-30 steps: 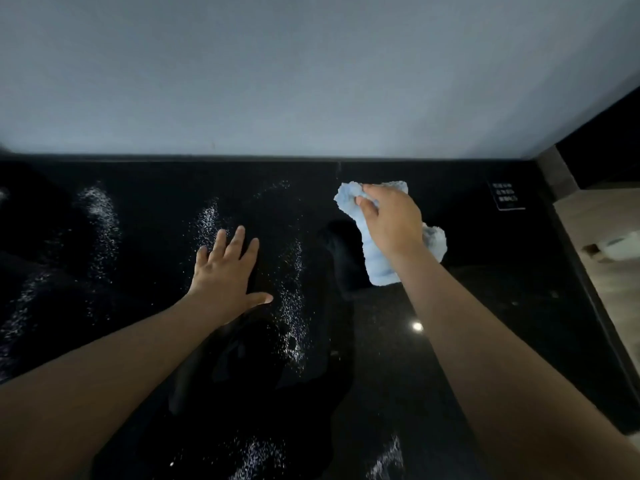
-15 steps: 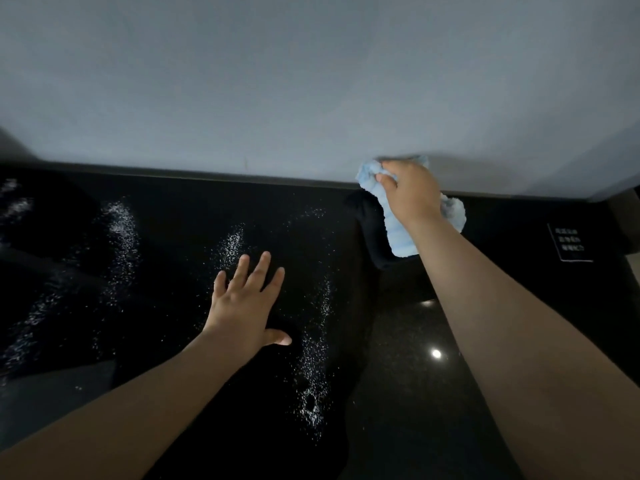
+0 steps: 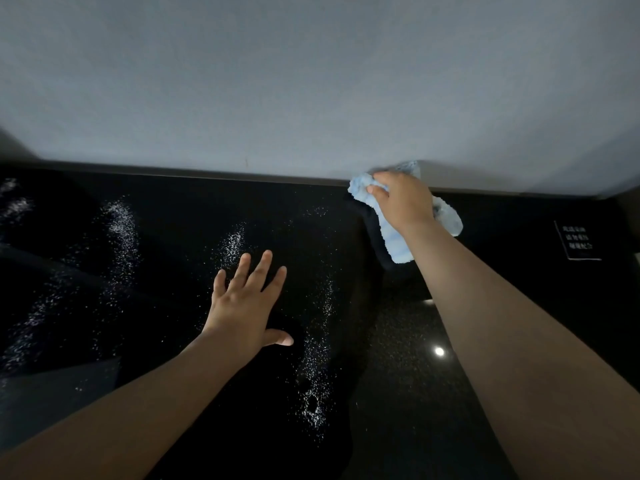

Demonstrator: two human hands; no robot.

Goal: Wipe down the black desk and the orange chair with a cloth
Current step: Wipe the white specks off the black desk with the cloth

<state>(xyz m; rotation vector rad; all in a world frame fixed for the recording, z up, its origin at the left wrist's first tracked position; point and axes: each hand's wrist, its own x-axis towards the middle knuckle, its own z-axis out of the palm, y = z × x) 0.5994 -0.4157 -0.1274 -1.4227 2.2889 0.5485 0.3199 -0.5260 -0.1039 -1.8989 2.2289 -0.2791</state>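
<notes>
- While my left hand point(image 3: 242, 306) lies flat, fingers spread, holding nothing, on the black desk point(image 3: 166, 216) at frame centre, white specks point(image 3: 320, 341) flank it.
- My right hand point(image 3: 403, 202) clutches the blue cloth point(image 3: 398, 245) upper right, at the desk's back edge; specks lie leftward of it.

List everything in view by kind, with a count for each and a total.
Desks: 1, black desk
Cloths: 1, light blue cloth
Hands: 2, left hand flat on the desk, right hand gripping the cloth
Labels: 1, black label with white print
Total: 5
</notes>
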